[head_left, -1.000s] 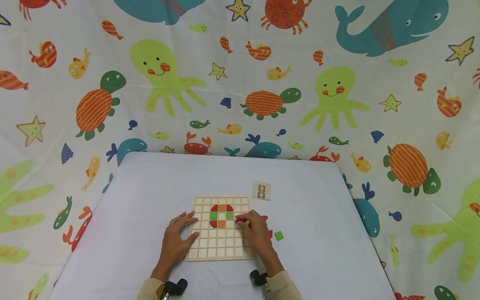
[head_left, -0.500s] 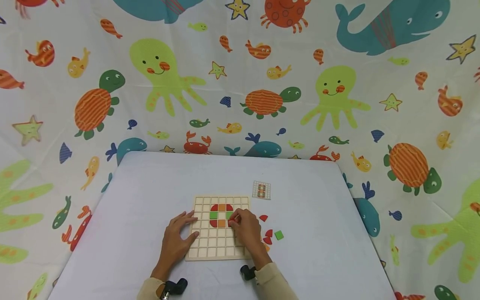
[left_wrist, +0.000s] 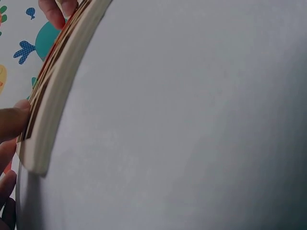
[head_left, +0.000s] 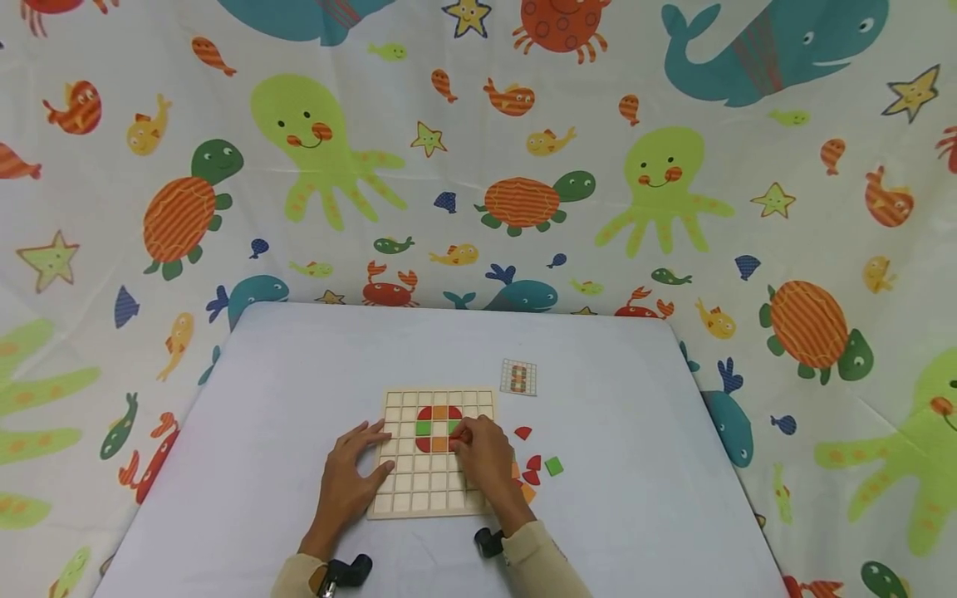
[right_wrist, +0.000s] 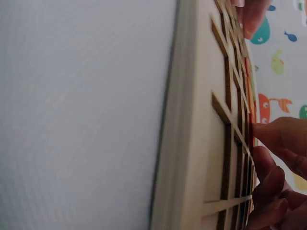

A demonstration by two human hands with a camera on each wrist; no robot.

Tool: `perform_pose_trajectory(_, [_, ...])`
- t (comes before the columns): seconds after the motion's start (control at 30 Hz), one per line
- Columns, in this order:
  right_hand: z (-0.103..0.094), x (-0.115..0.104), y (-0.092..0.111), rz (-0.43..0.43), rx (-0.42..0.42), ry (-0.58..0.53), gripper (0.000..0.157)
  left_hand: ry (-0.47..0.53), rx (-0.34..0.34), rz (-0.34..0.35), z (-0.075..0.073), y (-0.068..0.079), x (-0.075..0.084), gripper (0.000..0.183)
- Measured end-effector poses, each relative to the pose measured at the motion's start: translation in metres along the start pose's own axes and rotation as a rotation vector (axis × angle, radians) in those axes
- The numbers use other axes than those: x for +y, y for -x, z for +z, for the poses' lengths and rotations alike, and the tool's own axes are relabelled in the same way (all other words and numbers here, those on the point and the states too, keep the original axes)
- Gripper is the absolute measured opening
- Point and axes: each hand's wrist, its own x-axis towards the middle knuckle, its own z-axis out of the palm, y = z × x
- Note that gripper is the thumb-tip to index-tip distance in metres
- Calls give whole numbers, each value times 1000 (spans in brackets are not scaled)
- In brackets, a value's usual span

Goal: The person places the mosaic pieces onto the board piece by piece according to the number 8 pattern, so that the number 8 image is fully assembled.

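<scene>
Head view shows a gridded board (head_left: pixel 422 482) on a white table (head_left: pixel 299 415), with a person's hand at either side. The left hand (head_left: pixel 350 477) rests against the board's left edge, fingers loosely spread, thumb reaching over the edge, pinching nothing. The right hand (head_left: pixel 486 461) bends over the board, thumb and fingertips drawn nearly together in a small pinch on a red piece (right_wrist: pixel 251 136). That piece is at the lower right corner of a ring (head_left: pixel 439 413) of red, orange and green pieces. The fingertips cover most of it, so whether it sits flat in its cell cannot be told; they also overlap the ring's right-hand green piece.

Right of the board lie loose pieces (head_left: pixel 553 466): one green, several red, and some orange partly hidden by the right hand, so the full count is unclear. Beyond the board is a card (head_left: pixel 518 377), its printed pattern too small to read fully.

Left wrist view is mostly table; the board is a slanting strip and the left fingers are cut off at the frame's edge. Right wrist view catches the board almost edge-on, flattening the ring's colours to thin lines.
</scene>
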Motion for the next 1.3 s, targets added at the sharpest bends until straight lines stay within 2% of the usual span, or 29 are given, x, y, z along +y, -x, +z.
perform_pose_trajectory(0.2, [-12, 4, 6, 8, 12, -66, 15, -2, -5, -10, 1, 0, -1, 47])
perform_pose_trajectory(0.37, [-32, 25, 6, 53, 91, -98, 19, 3, 8, 4, 0, -1, -1, 48])
perform_pose_trajectory(0.43, [-41, 35, 6, 85, 115, -95, 19, 4, 10, 5, 0, -1, -1, 47])
perform_pose_trajectory(0.67, [-63, 59, 6, 293, 169, -6, 20, 0, 6, -3, 0, 0, 1, 47])
perform_pose_trajectory(0.83, [-65, 67, 6, 347, 141, 30, 22, -2, 5, -2, 1, 0, 2, 47])
perform_pose_trajectory(1.3, [-63, 63, 2, 370, 170, 18, 24, -2, -5, -12, 0, 0, 0, 47])
